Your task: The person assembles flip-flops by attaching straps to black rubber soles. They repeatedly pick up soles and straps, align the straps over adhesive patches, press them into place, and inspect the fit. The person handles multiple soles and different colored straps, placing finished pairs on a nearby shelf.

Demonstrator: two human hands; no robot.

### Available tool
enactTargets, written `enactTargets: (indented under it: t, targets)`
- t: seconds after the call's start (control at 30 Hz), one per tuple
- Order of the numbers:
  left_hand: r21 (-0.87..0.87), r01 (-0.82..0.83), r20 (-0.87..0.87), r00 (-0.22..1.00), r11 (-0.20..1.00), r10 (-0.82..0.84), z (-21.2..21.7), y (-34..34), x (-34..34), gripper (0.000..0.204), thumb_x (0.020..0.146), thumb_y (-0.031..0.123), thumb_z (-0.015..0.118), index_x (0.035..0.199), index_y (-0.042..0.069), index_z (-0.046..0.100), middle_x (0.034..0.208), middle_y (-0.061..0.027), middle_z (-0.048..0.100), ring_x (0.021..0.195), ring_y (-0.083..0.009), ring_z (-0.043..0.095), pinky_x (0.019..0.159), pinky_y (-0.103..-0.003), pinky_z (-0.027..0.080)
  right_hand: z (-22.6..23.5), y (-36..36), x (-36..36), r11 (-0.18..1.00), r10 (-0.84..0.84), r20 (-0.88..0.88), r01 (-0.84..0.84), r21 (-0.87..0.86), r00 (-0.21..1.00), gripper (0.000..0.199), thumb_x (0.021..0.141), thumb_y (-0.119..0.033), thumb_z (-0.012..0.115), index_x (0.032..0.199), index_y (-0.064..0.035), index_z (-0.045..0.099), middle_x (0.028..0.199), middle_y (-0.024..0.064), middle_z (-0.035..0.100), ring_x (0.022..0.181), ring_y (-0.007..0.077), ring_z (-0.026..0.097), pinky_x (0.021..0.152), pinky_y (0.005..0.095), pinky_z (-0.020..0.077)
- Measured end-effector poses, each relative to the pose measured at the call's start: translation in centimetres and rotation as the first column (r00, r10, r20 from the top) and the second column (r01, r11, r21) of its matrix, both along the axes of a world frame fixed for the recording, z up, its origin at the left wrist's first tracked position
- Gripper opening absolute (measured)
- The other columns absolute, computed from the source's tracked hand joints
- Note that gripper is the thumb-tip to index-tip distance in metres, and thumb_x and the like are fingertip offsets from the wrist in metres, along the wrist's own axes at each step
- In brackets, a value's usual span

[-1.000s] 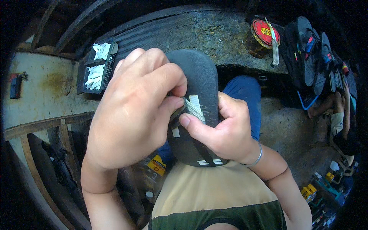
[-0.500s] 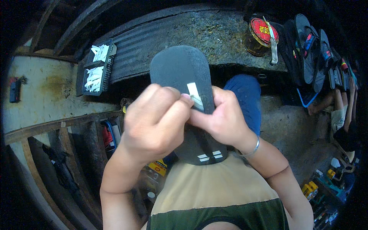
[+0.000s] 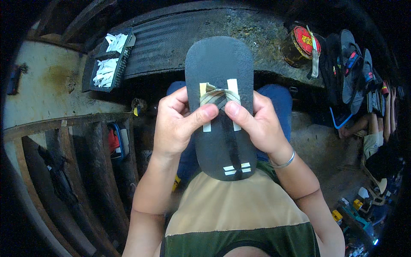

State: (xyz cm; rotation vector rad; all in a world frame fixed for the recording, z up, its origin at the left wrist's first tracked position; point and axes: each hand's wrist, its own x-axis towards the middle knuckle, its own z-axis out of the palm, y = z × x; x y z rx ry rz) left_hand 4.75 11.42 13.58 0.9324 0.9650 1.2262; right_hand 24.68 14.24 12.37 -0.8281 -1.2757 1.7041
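A dark sandal sole (image 3: 220, 55) with a rounded far end is held upright before my chest, its near end by my shirt. My left hand (image 3: 177, 122) grips the left edge, fingers mostly hidden behind it. On the right edge is my right hand (image 3: 261, 124), holding in the same way. Both thumbs press near a striped woven strap (image 3: 218, 97) that bunches across the middle of the sole. Pale strips run along both sides of the strap, and short pale strips (image 3: 237, 168) mark the near end. A dark band runs lengthwise from the strap.
Across the far side runs a dark worn bench (image 3: 180, 47). A basket (image 3: 112, 60) of white strips stands at its left. At the right are a red-lidded tin (image 3: 299, 47), a knife (image 3: 314, 53), hanging sandals (image 3: 351, 64) and another person's arm (image 3: 385, 120).
My left hand has moved from over the sole's middle to its left edge. The strap and both side strips now show between my thumbs. The sole has shifted slightly right.
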Motion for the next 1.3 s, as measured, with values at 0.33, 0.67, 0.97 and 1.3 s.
enactTargets:
  t: [0.33,0.67,0.97,1.3]
  targets:
    - [0.649,-0.055,-0.427,0.799,0.759,0.424,4.2,1.9,-2.4,0.027,0.071,0.014,0.084,0.098,0.009,0.081,0.106,-0.0078,0.076,0.107,-0.0272,0.065,0.099,-0.041,0.049,2.6,3.7,1.3,0.947,-0.305,0.061,0.310,-0.089,0.950,0.054,0.107,-0.048,0.050,0.131,-0.0013,0.065,0.108,0.0053,0.068,0.102,0.0142,0.061,0.092,0.0294,0.0490]
    - [0.316,-0.455,-0.122,0.850,0.832,0.512,-2.3,-0.7,-0.4,0.048,0.104,0.017,0.059,0.147,0.005,0.041,0.150,-0.0227,0.051,0.126,-0.0269,0.062,0.103,-0.036,0.050,-2.4,-0.2,0.0,0.961,-0.077,-0.277,-0.003,-0.277,0.958,0.025,0.095,-0.009,0.076,0.115,0.0021,0.067,0.107,0.0078,0.074,0.097,0.0128,0.069,0.089,0.0299,0.0567]
    - [0.104,-0.403,-0.011,0.914,0.909,0.406,-0.7,0.9,1.8,0.051,0.110,0.014,0.048,0.158,0.005,0.031,0.107,-0.0066,0.068,0.088,-0.0040,0.060,0.078,-0.019,0.045,-0.6,-0.5,-1.8,0.974,-0.167,-0.137,0.142,-0.176,0.976,0.021,0.094,-0.004,0.076,0.112,0.0030,0.066,0.108,0.0069,0.073,0.097,0.0114,0.068,0.089,0.0290,0.0554]
    - [0.228,-0.337,-0.090,0.927,0.913,0.365,-0.7,2.4,2.8,0.078,0.098,0.004,0.066,0.161,0.003,0.019,0.139,-0.0229,0.058,0.127,-0.0247,0.059,0.112,-0.038,0.042,-1.1,1.2,-1.9,0.979,-0.138,-0.172,0.107,-0.176,0.975,0.028,0.096,-0.006,0.076,0.120,0.0024,0.065,0.111,0.0060,0.072,0.101,0.0106,0.067,0.089,0.0283,0.0554]
